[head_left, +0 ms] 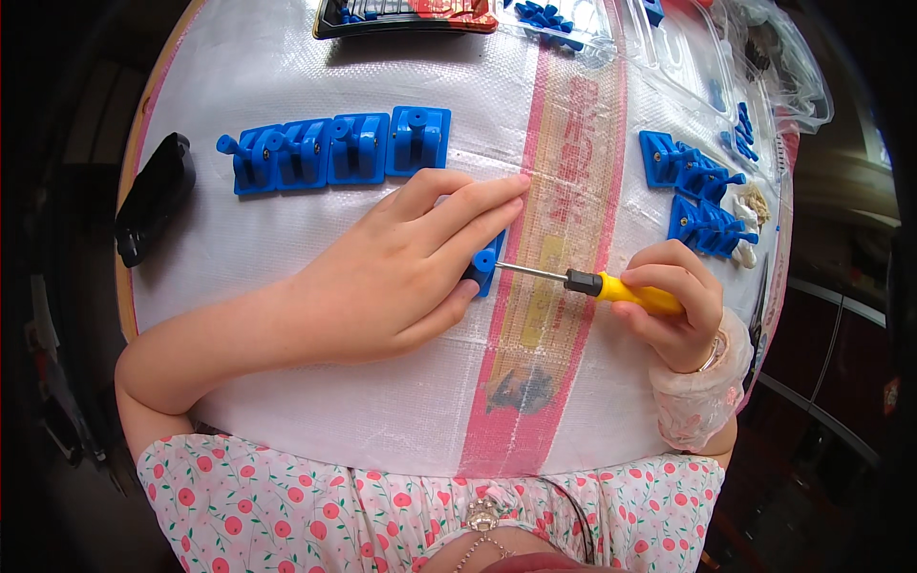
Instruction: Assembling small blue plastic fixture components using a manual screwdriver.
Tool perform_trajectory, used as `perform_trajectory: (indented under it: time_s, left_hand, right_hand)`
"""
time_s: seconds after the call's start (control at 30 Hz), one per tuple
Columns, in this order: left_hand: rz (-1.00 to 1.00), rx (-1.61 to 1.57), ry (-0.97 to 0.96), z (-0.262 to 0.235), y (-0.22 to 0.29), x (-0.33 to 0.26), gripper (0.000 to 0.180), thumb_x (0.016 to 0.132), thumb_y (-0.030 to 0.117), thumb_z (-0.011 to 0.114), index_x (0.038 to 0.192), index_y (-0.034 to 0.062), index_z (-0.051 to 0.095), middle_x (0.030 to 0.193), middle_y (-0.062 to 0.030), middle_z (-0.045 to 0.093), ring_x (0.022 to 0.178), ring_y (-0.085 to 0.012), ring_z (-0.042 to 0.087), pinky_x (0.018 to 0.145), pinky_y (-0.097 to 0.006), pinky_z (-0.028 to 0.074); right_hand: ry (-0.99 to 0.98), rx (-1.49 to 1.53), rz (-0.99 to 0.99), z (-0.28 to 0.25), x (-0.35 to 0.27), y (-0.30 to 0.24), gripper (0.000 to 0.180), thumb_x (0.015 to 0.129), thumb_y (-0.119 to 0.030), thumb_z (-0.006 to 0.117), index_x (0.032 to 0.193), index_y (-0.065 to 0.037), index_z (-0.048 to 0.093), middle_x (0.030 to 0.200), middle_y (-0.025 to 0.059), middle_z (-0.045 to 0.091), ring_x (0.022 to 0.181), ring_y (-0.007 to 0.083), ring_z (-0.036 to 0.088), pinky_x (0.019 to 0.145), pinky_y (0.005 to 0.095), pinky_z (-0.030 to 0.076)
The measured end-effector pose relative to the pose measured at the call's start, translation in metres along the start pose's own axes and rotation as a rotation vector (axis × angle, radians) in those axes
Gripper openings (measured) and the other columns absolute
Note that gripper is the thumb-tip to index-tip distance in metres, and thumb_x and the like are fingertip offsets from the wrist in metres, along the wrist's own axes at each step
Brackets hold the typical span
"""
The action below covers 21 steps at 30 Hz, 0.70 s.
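Note:
My right hand (676,304) is closed round the yellow handle of a screwdriver (583,282). Its metal shaft points left, and the tip meets a blue plastic piece with a square base and a round peg (485,260). Over that piece lies my left hand (411,258), palm down, gripping it against the table covering and hiding most of it. Just beyond my left hand, several similar blue pieces (359,148) stand in a row, each with a peg and a small screw. More such pieces (702,186) sit in two groups beyond my right hand.
A long black tray-like object (155,199) lies at the left edge. At the far side are a black and red plastic tray (406,17) and clear plastic containers (683,57) with small blue parts. A white woven sheet with a printed pink stripe (497,435) covers the table.

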State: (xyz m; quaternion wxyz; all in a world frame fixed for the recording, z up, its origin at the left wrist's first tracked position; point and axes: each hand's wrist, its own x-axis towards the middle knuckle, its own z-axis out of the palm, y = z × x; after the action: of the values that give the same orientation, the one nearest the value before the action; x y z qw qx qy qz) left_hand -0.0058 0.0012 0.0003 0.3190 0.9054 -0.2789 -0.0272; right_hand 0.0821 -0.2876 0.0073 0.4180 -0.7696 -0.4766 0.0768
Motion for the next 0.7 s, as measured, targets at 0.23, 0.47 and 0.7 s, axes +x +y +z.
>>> perform_trajectory:
  time_s: [0.23, 0.47, 0.7]
  left_hand:
    - [0.003, -0.003, 0.004, 0.0000, -0.0004, 0.0010, 0.062, 0.077, 0.005, 0.059, 0.135, -0.0060, 0.040, 0.148, -0.0167, 0.035, 0.124, -0.0359, 0.039, 0.107, -0.044, 0.033]
    - [0.006, -0.007, 0.006, 0.0006, -0.0011, 0.0003, 0.063, 0.076, 0.005, 0.061, 0.135, -0.0055, 0.041, 0.148, -0.0165, 0.036, 0.124, -0.0358, 0.040, 0.106, -0.044, 0.034]
    - [0.001, -0.008, 0.006, 0.0003, -0.0008, 0.0006, 0.064, 0.075, 0.005, 0.062, 0.135, -0.0051, 0.041, 0.148, -0.0163, 0.036, 0.124, -0.0355, 0.040, 0.106, -0.043, 0.034]
  right_hand:
    - [-0.023, -0.054, -0.100, 0.0041, 0.0023, -0.0056, 0.035, 0.065, -0.001, 0.083, 0.095, -0.002, 0.065, 0.086, 0.0118, 0.061, 0.072, 0.0208, 0.061, 0.060, 0.0278, 0.048]
    - [0.018, 0.039, -0.012, 0.0018, 0.0019, -0.0043, 0.034, 0.067, 0.001, 0.082, 0.096, -0.002, 0.066, 0.086, 0.0133, 0.064, 0.073, 0.0221, 0.064, 0.063, 0.0276, 0.050]
    - [0.024, 0.102, 0.113, -0.0018, -0.0052, -0.0014, 0.032, 0.073, -0.007, 0.081, 0.100, 0.000, 0.065, 0.087, 0.0160, 0.068, 0.075, 0.0237, 0.067, 0.064, 0.0265, 0.051]
